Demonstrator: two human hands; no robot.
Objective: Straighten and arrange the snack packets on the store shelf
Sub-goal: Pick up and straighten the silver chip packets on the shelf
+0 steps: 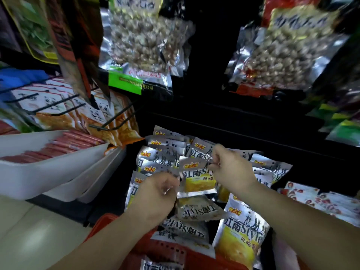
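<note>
We are holding 1 snack packet [196, 181] upright, just over the shelved packets [161, 154]. Left hand [155, 190] is pinching its left edge and right hand [231, 169] its top right corner. Right hand is lying nearer that row.

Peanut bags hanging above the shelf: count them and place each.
2 show their fronts: a green-labelled peanut bag hangs top centre-left, and a red-labelled peanut bag hangs top right. Foil edges behind them suggest more are hidden.
</note>
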